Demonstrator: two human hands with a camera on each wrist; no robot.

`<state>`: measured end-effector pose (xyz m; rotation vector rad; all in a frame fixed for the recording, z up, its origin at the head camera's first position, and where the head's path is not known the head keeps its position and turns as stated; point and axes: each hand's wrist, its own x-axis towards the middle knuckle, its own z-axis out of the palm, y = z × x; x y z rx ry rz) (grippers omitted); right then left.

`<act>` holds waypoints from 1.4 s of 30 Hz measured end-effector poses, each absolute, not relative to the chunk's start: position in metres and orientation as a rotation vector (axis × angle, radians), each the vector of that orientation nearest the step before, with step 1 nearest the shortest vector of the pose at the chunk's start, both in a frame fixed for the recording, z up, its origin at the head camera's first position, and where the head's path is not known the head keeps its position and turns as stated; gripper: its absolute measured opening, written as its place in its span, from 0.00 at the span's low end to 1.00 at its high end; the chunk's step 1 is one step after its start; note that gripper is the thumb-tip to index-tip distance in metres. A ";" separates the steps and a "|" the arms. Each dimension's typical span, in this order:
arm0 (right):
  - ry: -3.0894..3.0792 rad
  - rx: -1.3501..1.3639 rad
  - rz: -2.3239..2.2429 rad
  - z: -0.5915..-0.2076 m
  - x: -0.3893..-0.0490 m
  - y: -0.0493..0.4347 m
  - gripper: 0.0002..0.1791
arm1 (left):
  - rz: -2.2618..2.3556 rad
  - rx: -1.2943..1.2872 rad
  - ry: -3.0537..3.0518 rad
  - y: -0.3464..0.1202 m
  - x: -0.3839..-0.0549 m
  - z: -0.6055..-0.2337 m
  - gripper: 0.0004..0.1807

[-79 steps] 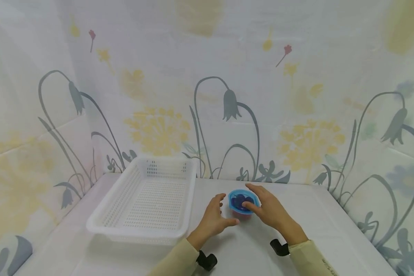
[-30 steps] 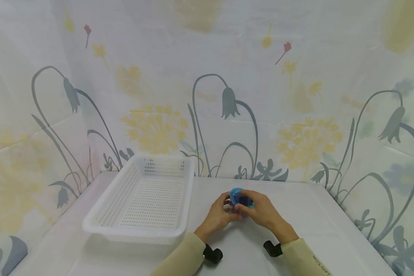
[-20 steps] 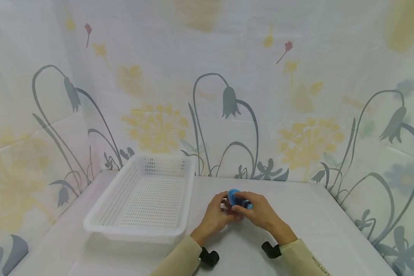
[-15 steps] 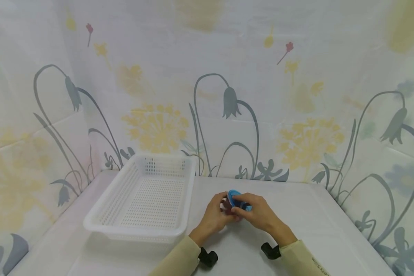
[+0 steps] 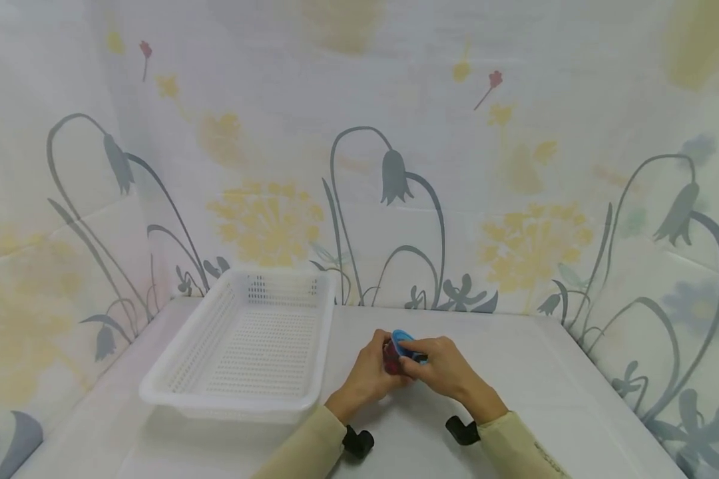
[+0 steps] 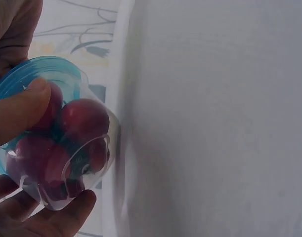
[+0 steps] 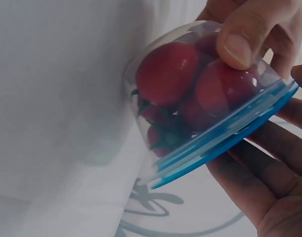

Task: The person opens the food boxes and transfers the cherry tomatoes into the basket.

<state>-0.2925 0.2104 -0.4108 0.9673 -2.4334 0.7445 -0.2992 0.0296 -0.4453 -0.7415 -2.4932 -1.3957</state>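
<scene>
A clear plastic tub of red cherry tomatoes (image 7: 170, 74) has a round blue lid (image 7: 225, 143) on its mouth. In the head view, the tub is tipped on its side, its lid turned toward the right hand. My left hand (image 5: 367, 374) grips the clear body, with the thumb across the wall and the fingers beneath, as the left wrist view shows. Against the lid lies my right hand (image 5: 446, 369), fingers along its outer face and thumb by its rim. Green stems show among the tomatoes. Whether the tub touches the table, I cannot tell.
A white perforated plastic basket (image 5: 263, 352) stands to the left of the hands. The white-covered table (image 5: 533, 372) extends to the right, with a flower-printed curtain (image 5: 359, 166) behind. A small black device (image 5: 357, 442) sits at each wrist.
Earlier the tub stood upright between the parted hands. Both hands have since closed in on it and tipped it, lid to the right. Over the last half second it shifted slightly left.
</scene>
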 end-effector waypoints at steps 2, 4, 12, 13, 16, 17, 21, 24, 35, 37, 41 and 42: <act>-2.450 1.001 0.740 -0.407 -0.294 0.209 0.17 | -1.379 -0.741 -2.493 0.027 -0.301 -0.445 0.36; -2.476 1.029 0.751 -0.404 -0.294 0.208 0.18 | -1.365 -0.729 -2.502 0.026 -0.301 -0.444 0.36; -2.497 1.073 0.733 -0.400 -0.292 0.213 0.18 | -1.404 -0.688 -2.520 0.030 -0.300 -0.444 0.36; -2.494 1.061 0.729 -0.400 -0.292 0.214 0.18 | -1.418 -0.694 -2.520 0.031 -0.300 -0.444 0.36; -2.487 1.037 0.732 -0.403 -0.290 0.217 0.18 | -1.437 -0.708 -2.520 0.034 -0.299 -0.446 0.36; -2.481 1.040 0.736 -0.404 -0.290 0.218 0.17 | -1.439 -0.709 -2.517 0.035 -0.298 -0.446 0.36; -2.477 1.083 0.739 -0.405 -0.291 0.217 0.18 | -1.426 -0.685 -2.507 0.033 -0.297 -0.446 0.36; -2.471 1.124 0.740 -0.404 -0.292 0.217 0.18 | -1.407 -0.690 -2.511 0.031 -0.297 -0.447 0.36; -2.474 1.145 0.723 -0.402 -0.290 0.214 0.17 | -1.369 -0.702 -2.527 0.028 -0.297 -0.448 0.35; -2.471 1.162 0.717 -0.401 -0.291 0.214 0.16 | -1.372 -0.694 -2.534 0.027 -0.297 -0.448 0.35; -2.462 1.168 0.687 -0.399 -0.294 0.211 0.15 | -1.366 -0.686 -2.521 0.026 -0.297 -0.447 0.35; -2.464 1.162 0.679 -0.399 -0.295 0.211 0.15 | -1.364 -0.684 -2.518 0.026 -0.297 -0.446 0.35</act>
